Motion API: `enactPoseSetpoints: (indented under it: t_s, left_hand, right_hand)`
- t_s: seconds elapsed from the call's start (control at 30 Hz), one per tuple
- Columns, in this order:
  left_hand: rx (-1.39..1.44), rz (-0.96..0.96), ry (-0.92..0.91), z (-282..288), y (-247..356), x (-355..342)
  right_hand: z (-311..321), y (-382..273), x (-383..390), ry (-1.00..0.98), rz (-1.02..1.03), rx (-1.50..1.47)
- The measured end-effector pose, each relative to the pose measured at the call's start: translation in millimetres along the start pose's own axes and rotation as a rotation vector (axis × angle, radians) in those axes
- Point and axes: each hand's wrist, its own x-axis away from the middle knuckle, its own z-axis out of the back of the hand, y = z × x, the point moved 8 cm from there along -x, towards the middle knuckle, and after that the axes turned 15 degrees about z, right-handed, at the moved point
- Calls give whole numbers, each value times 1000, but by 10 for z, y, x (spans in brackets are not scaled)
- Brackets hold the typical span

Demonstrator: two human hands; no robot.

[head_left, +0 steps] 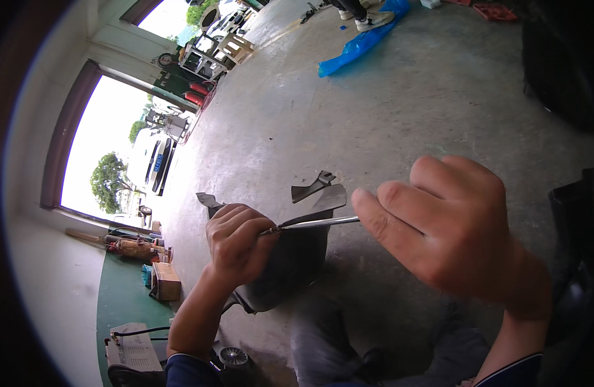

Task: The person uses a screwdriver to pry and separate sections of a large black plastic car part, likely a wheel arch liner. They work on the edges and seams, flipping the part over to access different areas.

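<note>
My right hand (445,226) is closed in a fist around the end of a thin metal tool, its handle hidden inside the fingers. The straight shaft (329,222) looks like a screwdriver's and runs left to my left hand (239,242). Those fingers are curled over the upper edge of a large black plastic part (293,271), where the shaft's tip meets it. A grey flap (326,198) sticks up from the part's far side. Just beyond it shows a small dark bent piece (313,186); I cannot tell whether it is attached.
A person's shoes (374,20) stand at the far side by a blue plastic sheet (361,48). Along the left wall are a cardboard box (166,281) and a grey machine (134,348). Dark objects (571,213) line the right edge. My legs (329,342) are below the part.
</note>
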Motion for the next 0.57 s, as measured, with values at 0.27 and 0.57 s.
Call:
enactPoseSetpoints:
  t_s: [0.27,0.57]
  left_hand:
    - [57,-29,-52,-175,37,69]
    - [67,-30,-70,-150,30,156]
  right_hand:
    - [-193,133,252,-53,46,-139]
    - [-418,136,401,-40,-76,-436]
